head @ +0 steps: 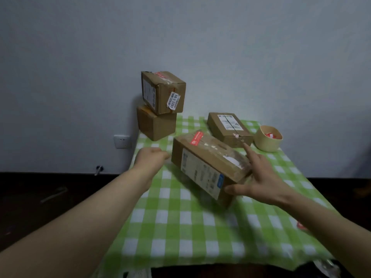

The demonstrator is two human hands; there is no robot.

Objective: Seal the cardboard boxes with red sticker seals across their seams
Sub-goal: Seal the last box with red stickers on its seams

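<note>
A long cardboard box (208,157) lies tilted in the middle of the green checked tablecloth (180,227), with a red sticker seal (197,138) across the seam at its far end. My right hand (263,179) is spread against the box's near right end, fingers straight and thumb along the lower front edge. My left hand (150,157) hovers by the box's far left corner with its fingers curled and nothing seen in it. A round beige tub (268,145) of red stickers stands at the back right.
Two boxes are stacked at the back left; the top one (162,93) bears a red seal, the lower one (155,124) is plain. A flat box (228,127) with a white label lies behind the tilted one. One red sticker (301,225) lies near the table's right edge.
</note>
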